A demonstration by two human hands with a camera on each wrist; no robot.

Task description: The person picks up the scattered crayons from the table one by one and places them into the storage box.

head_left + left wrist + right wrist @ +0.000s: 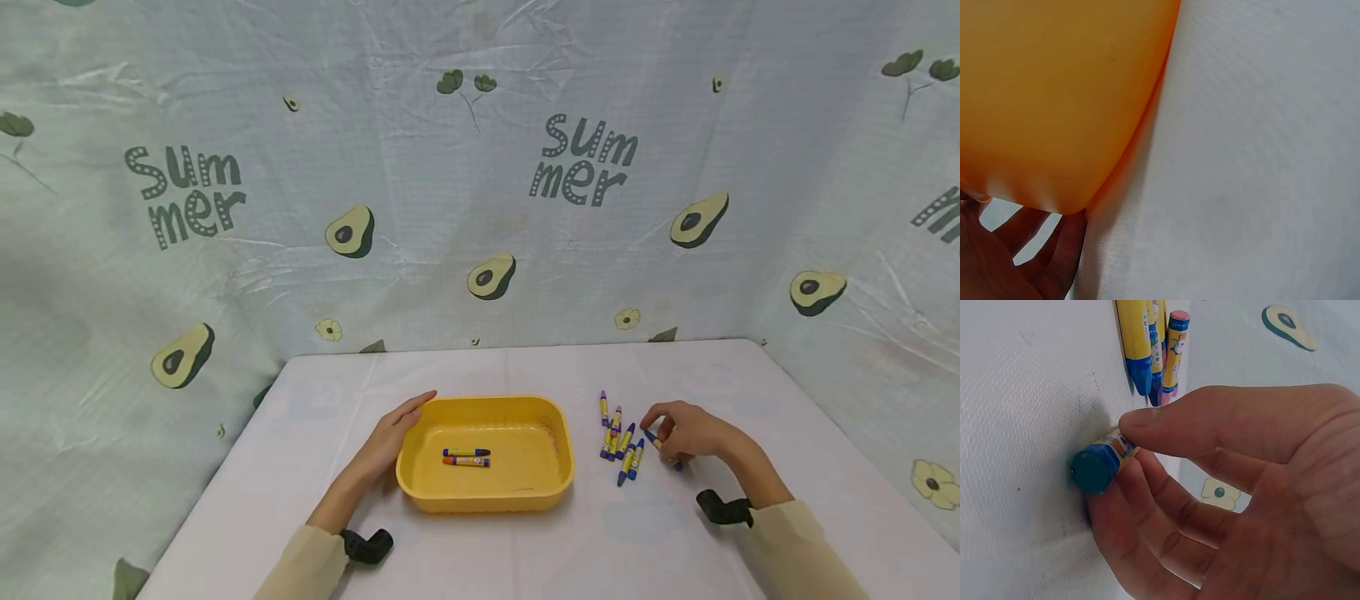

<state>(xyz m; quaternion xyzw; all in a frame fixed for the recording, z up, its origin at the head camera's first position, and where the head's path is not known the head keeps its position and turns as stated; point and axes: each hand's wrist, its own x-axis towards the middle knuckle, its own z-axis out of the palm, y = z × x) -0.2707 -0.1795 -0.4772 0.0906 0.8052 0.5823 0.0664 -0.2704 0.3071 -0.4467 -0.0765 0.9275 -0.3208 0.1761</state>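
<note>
Left of centre in the head view, the left hand (388, 439), fingers extended, touches the left side of a yellow plastic tray (487, 505). On the tray floor, lower centre, lie a dark-tipped crayon (467, 452) and an orange-tipped crayon (467, 462). Right of centre, a cluster of crayons (637, 457) lies on the white-covered table (570, 558). Lower right, the right hand (692, 431) pinches a teal-ended crayon (1117, 447) narrowly between thumb and fingers.
</note>
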